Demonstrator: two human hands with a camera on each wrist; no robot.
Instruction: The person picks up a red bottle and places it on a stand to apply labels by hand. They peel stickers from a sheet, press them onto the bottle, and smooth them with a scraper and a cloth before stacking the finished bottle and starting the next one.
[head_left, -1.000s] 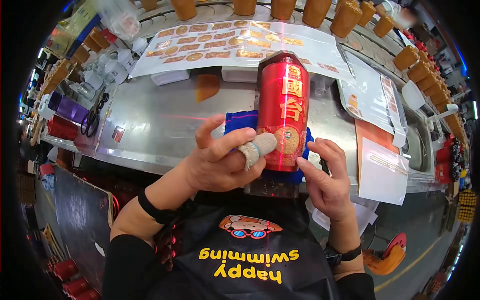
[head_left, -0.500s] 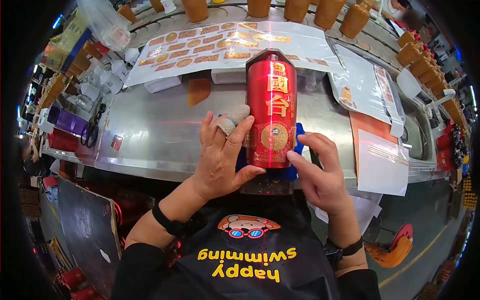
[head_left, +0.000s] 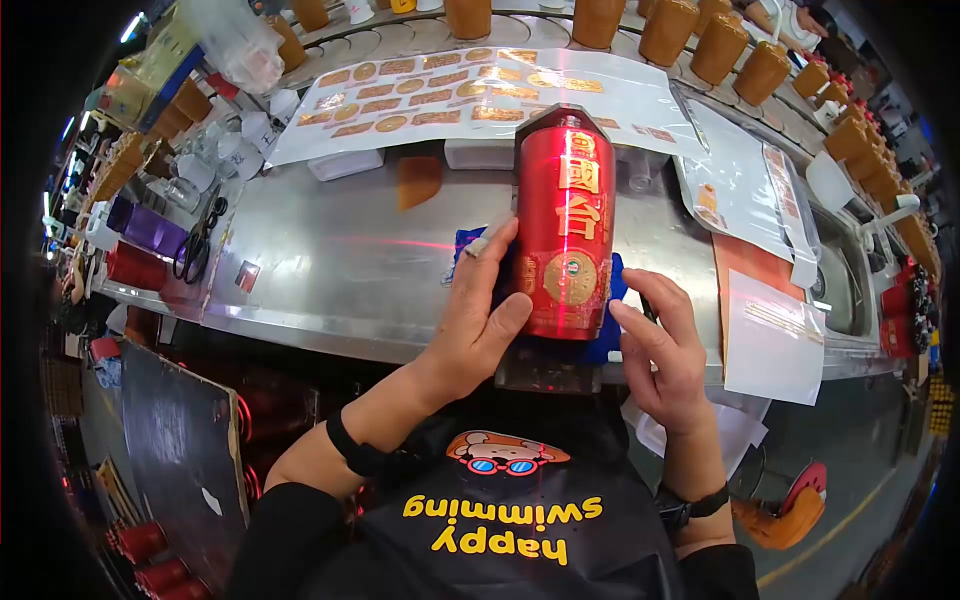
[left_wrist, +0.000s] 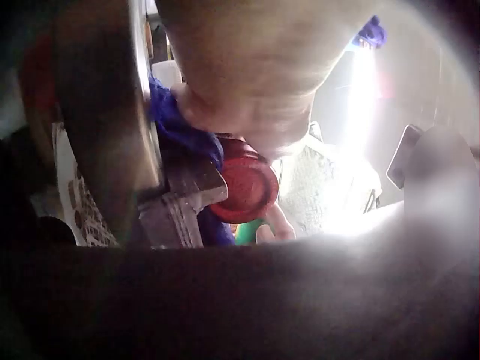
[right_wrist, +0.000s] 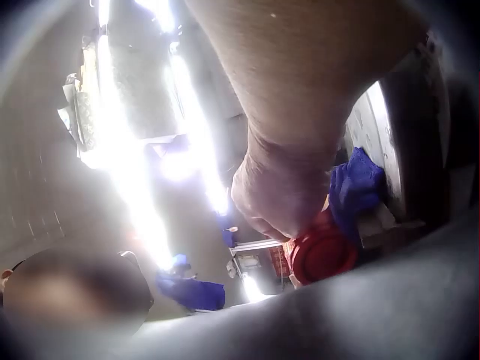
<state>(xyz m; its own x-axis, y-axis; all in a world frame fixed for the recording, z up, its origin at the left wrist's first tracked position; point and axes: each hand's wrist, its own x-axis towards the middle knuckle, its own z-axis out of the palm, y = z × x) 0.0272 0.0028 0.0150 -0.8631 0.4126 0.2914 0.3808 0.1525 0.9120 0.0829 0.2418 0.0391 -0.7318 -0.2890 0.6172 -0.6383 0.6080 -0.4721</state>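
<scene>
A red bottle (head_left: 565,230) with gold characters and a round gold emblem lies tilted on a blue cloth (head_left: 618,300) at the bench's front edge. Its round red base shows in the left wrist view (left_wrist: 244,187). My left hand (head_left: 470,330) lies along the bottle's left side with fingers fairly straight and thumb near its lower end. A pale finger cover (head_left: 478,246) shows at one of its fingertips. At the lower right edge of the bottle, my right hand (head_left: 665,350) has thumb and forefinger tips close against it, fingers loosely bent. A small dark patch appears between those fingers.
Sheets of gold labels (head_left: 440,95) lie behind the bottle. Scissors (head_left: 198,245) and a purple bottle (head_left: 145,228) are at left. To the right are a white sheet (head_left: 775,350) and a sink (head_left: 850,280). Brown bottles (head_left: 720,45) line the back conveyor.
My left hand has turned from reaching across the bottle's lower front to lying along its left side, its covered finger moving leftward off the front. My right hand has stayed at the lower right edge.
</scene>
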